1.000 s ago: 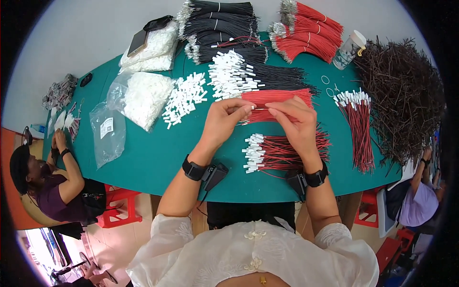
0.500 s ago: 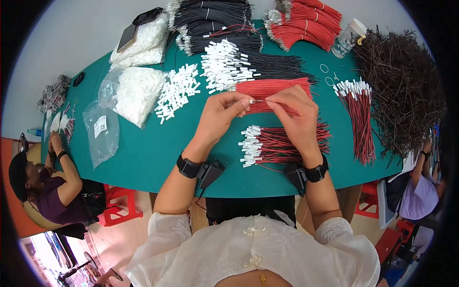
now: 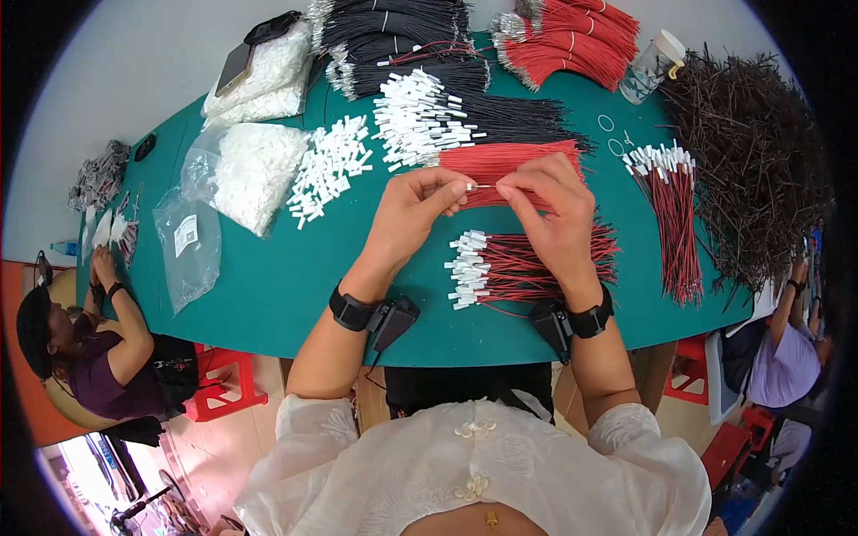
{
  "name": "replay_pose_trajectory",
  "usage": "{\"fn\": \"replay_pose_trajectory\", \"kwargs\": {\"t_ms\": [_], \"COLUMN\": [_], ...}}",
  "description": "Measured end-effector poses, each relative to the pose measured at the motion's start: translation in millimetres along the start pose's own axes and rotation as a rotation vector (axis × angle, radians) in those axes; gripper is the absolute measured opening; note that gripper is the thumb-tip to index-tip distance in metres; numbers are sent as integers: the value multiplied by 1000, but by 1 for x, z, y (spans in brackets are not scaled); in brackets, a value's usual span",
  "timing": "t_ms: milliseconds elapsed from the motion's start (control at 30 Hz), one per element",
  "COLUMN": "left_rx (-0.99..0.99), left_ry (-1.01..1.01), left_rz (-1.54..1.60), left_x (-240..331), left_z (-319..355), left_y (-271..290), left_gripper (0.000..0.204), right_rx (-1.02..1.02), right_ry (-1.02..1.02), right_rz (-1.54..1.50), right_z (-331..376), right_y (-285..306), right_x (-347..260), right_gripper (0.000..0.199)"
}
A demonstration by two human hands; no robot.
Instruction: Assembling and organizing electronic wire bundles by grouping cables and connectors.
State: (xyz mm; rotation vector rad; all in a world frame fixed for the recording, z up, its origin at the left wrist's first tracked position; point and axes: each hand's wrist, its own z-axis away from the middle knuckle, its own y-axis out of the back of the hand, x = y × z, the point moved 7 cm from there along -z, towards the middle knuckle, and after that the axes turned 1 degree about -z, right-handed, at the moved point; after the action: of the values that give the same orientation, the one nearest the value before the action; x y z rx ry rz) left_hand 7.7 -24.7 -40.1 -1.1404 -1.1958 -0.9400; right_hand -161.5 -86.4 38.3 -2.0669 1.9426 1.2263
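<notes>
For the left hand [image 3: 402,210] and right hand [image 3: 559,201], a wide lane of green tabletop [image 3: 277,281] lies free at 8 o'clock. Several things stand in the way — loose white connectors [image 3: 327,170] at 9, black wires [image 3: 523,116] at 12, a bottle [image 3: 642,73] at 2, a bundle of dark-red wires [image 3: 677,228] at 3, a red-and-black pile [image 3: 518,268] at 5.

Left hand [image 3: 407,211]: one. Right hand [image 3: 556,204]: one. Held connector [image 3: 469,187]: one. Held wire [image 3: 489,186]: too fine to count. Wrist straps [image 3: 353,311]: two. Bottle [image 3: 645,71], between one and two o'clock: one. Rings [image 3: 599,122], near two: two. Flat bag [image 3: 189,261], at nine: one. Loose connectors [image 3: 332,165], between ten and eleven: too many to count.
</notes>
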Motion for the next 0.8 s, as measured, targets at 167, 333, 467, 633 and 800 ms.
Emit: {"fn": "replay_pose_trajectory", "kwargs": {"t_ms": [167,333,467,633,800], "left_rx": [0,20,9,7,12], "left_ry": [-2,4,-5,-14,-29], "left_rz": [8,31,35,28,27], "left_x": [-1,-3,-3,-3,-1], "left_z": [0,1,0,1,1], "left_y": [0,-1,-1,-2,-4], "left_gripper": [21,21,20,20,20], "right_rx": [16,25,16,23,4], "right_ry": [-8,-2,-9,-25,-35], "right_rz": [25,46,34,10,13], "right_z": [0,0,1,2,3], "right_y": [1,0,-2,-5,-7], "right_x": [0,0,1,2,2], "right_gripper": [11,11,11,9,9]}}
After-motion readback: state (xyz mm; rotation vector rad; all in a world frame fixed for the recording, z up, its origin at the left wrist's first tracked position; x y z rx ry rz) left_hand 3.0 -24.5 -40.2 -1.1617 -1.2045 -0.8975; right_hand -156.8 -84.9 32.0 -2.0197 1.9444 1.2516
